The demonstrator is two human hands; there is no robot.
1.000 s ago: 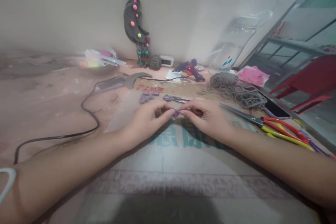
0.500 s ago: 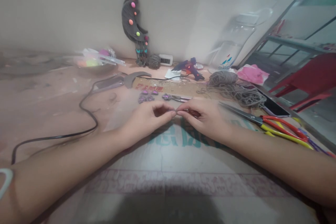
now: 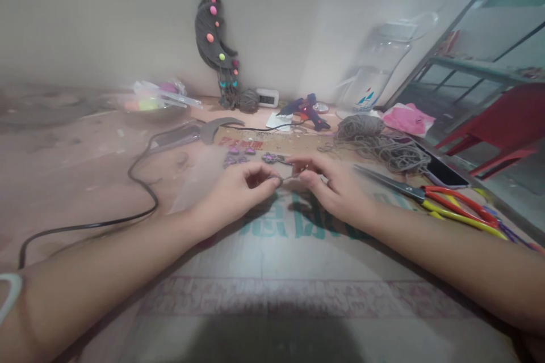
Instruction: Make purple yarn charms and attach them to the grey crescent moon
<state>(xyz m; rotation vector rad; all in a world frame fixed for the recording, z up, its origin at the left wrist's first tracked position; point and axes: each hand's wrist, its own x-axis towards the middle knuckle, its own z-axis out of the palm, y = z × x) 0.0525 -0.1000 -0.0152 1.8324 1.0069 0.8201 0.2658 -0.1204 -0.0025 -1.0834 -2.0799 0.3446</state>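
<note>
A short, thin grey strand of yarn stretches between my two hands over the printed sheet. My left hand pinches one end of it between thumb and fingertips. At the other end my right hand grips it, thumb against the fingers. Just beyond my hands lie small purple-and-grey pieces and one flower-like piece beside a metal tool partly hidden by my right hand. Large scissors with red and yellow handles rest to the right of my right hand.
Behind are a glue gun, a grey crescent and a bowl of colourful bits. Grey yarn, a phone and a clear bottle stand right. A black cable curves left. A decorated moon hangs on the wall.
My fingertips, nearly touching before, are now apart. My right hand has shifted slightly right and its fingers have lifted, showing the strand between the hands. My left hand has barely moved.
</note>
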